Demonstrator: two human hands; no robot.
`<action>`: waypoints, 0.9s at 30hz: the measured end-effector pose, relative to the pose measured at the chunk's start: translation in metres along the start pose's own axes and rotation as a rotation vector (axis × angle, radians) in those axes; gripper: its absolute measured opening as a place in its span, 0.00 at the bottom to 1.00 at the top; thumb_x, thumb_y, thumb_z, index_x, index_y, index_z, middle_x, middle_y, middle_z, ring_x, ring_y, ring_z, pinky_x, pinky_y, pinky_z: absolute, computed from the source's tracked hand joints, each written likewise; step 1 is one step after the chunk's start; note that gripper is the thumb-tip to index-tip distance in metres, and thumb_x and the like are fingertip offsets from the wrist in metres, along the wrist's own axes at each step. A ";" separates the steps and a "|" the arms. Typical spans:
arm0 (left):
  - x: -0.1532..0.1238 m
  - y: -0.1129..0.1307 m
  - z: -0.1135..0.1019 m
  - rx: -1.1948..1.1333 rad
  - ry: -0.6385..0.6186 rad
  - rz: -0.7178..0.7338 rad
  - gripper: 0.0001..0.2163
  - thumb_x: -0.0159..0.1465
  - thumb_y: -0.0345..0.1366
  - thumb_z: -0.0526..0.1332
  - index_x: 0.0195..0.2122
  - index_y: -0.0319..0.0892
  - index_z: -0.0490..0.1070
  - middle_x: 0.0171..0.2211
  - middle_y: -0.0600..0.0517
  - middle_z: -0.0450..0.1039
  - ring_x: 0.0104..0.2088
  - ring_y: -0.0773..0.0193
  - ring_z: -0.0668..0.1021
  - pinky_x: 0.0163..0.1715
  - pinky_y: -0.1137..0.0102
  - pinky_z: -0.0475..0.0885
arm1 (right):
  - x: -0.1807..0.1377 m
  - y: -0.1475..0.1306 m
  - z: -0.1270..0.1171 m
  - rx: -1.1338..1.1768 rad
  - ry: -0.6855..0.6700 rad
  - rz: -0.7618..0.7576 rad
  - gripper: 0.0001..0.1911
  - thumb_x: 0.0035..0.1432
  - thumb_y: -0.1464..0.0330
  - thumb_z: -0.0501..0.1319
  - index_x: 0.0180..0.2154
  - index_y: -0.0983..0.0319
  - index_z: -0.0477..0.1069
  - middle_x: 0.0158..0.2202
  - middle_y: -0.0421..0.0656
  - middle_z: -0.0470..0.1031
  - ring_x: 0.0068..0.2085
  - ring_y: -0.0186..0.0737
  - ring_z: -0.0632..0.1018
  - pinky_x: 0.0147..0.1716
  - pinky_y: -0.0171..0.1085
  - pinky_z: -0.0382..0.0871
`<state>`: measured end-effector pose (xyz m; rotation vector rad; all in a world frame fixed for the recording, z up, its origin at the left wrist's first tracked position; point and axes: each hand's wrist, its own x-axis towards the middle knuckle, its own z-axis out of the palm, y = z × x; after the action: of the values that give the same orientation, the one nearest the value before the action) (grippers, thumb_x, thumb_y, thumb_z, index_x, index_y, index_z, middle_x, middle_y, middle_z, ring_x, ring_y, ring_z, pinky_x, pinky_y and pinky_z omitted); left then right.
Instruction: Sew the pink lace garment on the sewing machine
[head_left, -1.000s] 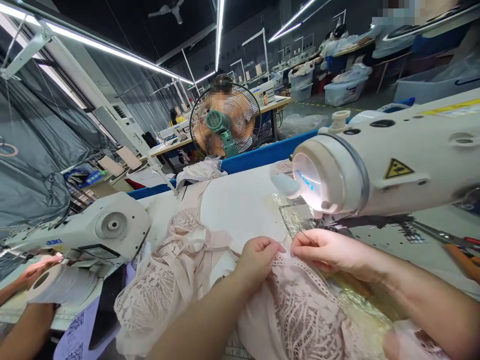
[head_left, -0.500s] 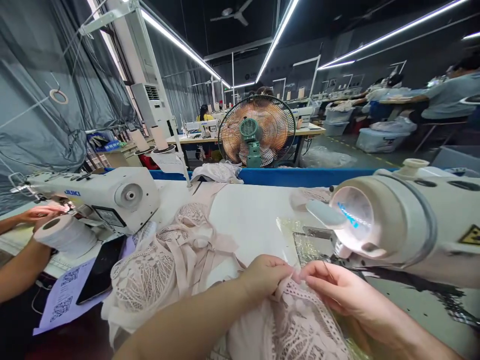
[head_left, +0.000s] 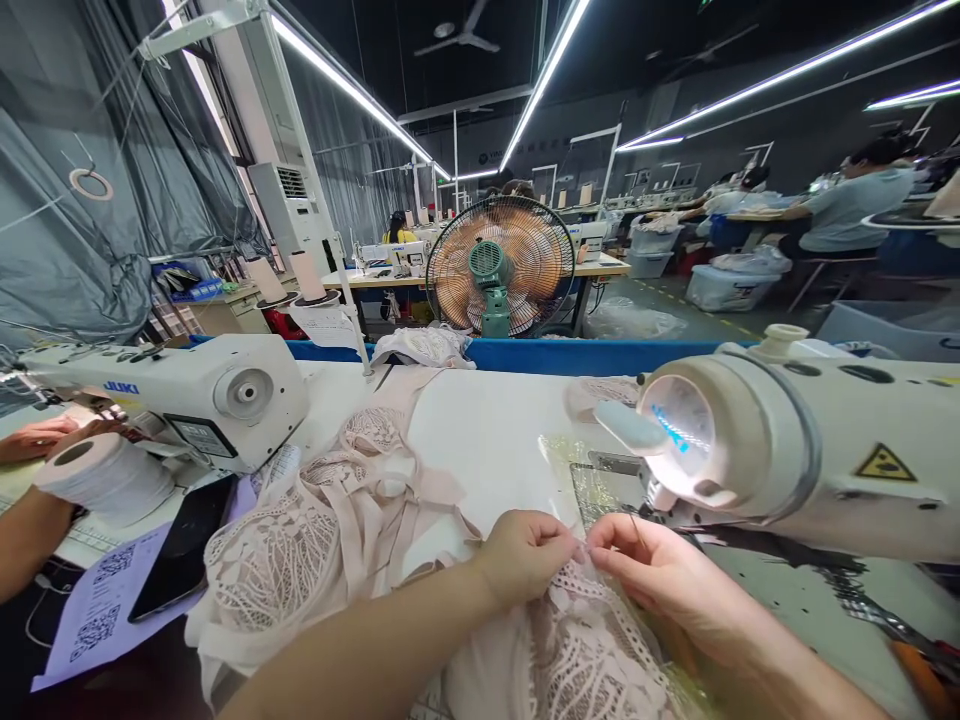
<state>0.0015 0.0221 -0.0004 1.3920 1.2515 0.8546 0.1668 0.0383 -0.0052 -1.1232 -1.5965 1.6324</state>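
Observation:
A pale pink lace bra (head_left: 600, 645) hangs below my hands at the table's near edge. My left hand (head_left: 529, 555) pinches its upper edge between thumb and fingers. Fingertips of my right hand (head_left: 652, 565) are closed on the same edge, nearly touching the left ones. The exact bit of edge between the fingertips is too small to make out. Just beyond my right hand stands a white sewing machine (head_left: 757, 430) with its lamp lit. More lace bras (head_left: 277, 550) lie heaped to the left of my left forearm.
On the left are another sewing machine (head_left: 240, 395), a thread cone (head_left: 109, 480), a black phone (head_left: 184, 545) and a purple printed sheet (head_left: 101, 610). A co-worker's hand (head_left: 37, 440) is by that machine. Scissors (head_left: 915, 650) lie at lower right. A large fan (head_left: 491, 265) stands beyond the table.
My view has turned slightly right, so the surroundings sit further left and the scissors show at lower right. Both hands keep their pinch on the bra's edge, fingertips close together.

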 end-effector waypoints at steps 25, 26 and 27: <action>0.027 -0.012 -0.016 -0.119 0.060 0.021 0.14 0.50 0.47 0.60 0.26 0.40 0.68 0.18 0.59 0.58 0.20 0.71 0.60 0.22 0.74 0.54 | -0.055 0.028 -0.112 -1.063 0.612 -0.032 0.04 0.51 0.76 0.56 0.29 0.63 0.67 0.38 0.54 0.68 0.41 0.58 0.71 0.38 0.46 0.61; 0.027 -0.011 -0.016 -0.120 0.057 0.021 0.14 0.50 0.47 0.60 0.26 0.40 0.67 0.18 0.59 0.59 0.20 0.71 0.60 0.22 0.74 0.54 | -0.054 0.029 -0.111 -1.041 0.634 -0.065 0.05 0.51 0.75 0.55 0.32 0.63 0.67 0.42 0.55 0.67 0.45 0.60 0.69 0.42 0.47 0.60; 0.026 -0.010 -0.016 -0.121 0.056 0.021 0.14 0.50 0.47 0.60 0.26 0.40 0.67 0.18 0.59 0.59 0.20 0.71 0.60 0.22 0.75 0.55 | -0.056 0.028 -0.108 -1.017 0.653 -0.095 0.07 0.52 0.75 0.55 0.35 0.63 0.68 0.46 0.56 0.66 0.49 0.62 0.66 0.45 0.49 0.59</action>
<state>-0.0107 0.0503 -0.0104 1.2946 1.2092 0.9734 0.2912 0.0392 -0.0154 -1.7643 -1.9441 0.2031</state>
